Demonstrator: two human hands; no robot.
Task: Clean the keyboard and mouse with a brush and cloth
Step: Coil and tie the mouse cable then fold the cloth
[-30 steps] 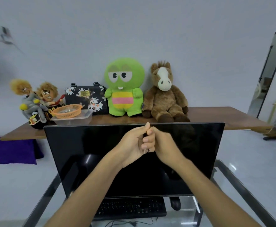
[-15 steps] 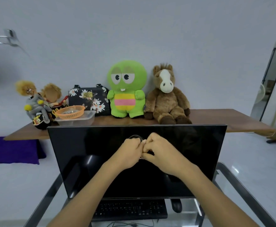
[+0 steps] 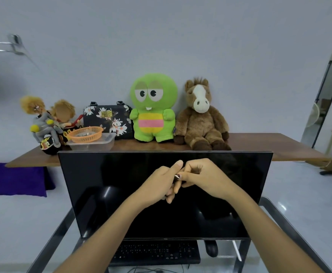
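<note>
Black keyboard (image 3: 155, 252), mouse (image 3: 211, 248) at 6 o'clock untouched | left hand (image 3: 159, 184), right hand (image 3: 202, 178) pinching something small, unidentifiable | cleaning unstarted

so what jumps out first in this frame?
The two hands, left hand and right hand, meet mid-frame before the dark monitor, fingers working at something small; what it is cannot be told. Behind, on the wooden shelf, a bright green plush sits beside a brown horse plush. The keyboard and mouse lie untouched below the screen.
</note>
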